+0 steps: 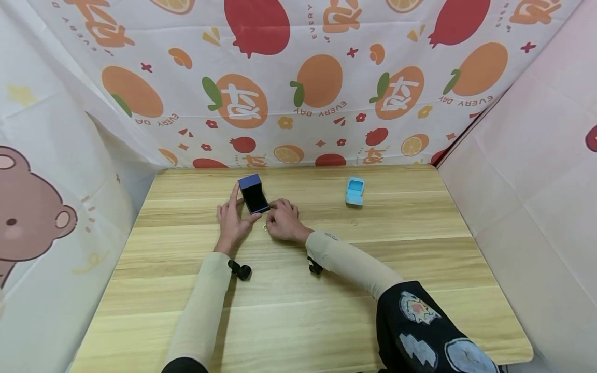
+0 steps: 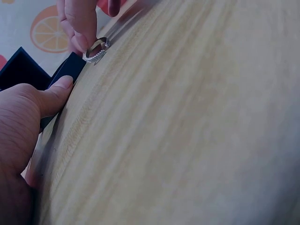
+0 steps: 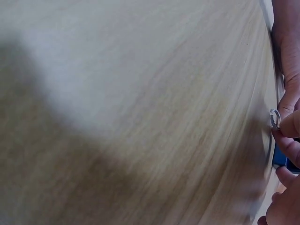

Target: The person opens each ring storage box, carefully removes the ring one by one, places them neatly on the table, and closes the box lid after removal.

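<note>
A dark blue ring box (image 1: pixel 254 198) stands open toward the back left of the table, its black inside showing. My left hand (image 1: pixel 232 223) grips it from the left, thumb along the base's front edge and a finger up by the lid. Close by on the right, my right hand (image 1: pixel 285 221) pinches a silver ring (image 2: pixel 97 57) set with small stones between thumb and finger. In the right wrist view the same ring (image 3: pixel 273 120) shows just beside the box's blue corner, and most of the box is hidden behind fingers.
A small light blue ring box (image 1: pixel 355 190) sits open at the back right. In front of it a thin ring (image 1: pixel 354 223) lies on the wooden table (image 1: pixel 298 311). A fruit-print cloth (image 1: pixel 289 129) hangs along the back edge, with pale cloth on both sides.
</note>
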Available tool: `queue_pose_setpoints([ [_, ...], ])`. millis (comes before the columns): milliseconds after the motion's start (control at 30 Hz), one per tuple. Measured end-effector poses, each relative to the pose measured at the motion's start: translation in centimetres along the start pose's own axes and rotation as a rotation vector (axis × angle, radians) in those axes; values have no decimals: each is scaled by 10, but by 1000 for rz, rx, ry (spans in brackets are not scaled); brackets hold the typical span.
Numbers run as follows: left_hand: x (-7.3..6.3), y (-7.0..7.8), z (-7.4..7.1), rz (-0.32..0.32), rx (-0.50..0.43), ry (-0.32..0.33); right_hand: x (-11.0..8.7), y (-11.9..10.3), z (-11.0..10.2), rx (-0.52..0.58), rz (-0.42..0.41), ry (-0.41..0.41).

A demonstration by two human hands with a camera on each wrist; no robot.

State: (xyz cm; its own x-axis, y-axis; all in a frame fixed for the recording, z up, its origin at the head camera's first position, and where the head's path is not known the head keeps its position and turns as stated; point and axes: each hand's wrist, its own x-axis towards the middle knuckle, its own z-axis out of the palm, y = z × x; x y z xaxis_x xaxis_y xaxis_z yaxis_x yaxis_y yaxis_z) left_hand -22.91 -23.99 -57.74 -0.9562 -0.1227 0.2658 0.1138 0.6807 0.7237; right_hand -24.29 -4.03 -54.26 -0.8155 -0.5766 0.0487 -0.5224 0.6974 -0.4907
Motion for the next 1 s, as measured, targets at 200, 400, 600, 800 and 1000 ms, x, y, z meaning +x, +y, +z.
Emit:
queue_pose_setpoints([
  [200,1,0,0,-1,6,3,-1,0,-1,-8,0,5],
  [400,0,1,-1,1,17,7,-1,-1,-3,-7,-1,3],
  [600,-1,3,-2,5,31,12,0,1,-3,23,-6,7],
  [800,-2,0,0,-4,31,12,1,1,-3,34,2,10],
  [1000,-3,-1,0,-18,14,-2,2,3,-4,18,2,10],
])
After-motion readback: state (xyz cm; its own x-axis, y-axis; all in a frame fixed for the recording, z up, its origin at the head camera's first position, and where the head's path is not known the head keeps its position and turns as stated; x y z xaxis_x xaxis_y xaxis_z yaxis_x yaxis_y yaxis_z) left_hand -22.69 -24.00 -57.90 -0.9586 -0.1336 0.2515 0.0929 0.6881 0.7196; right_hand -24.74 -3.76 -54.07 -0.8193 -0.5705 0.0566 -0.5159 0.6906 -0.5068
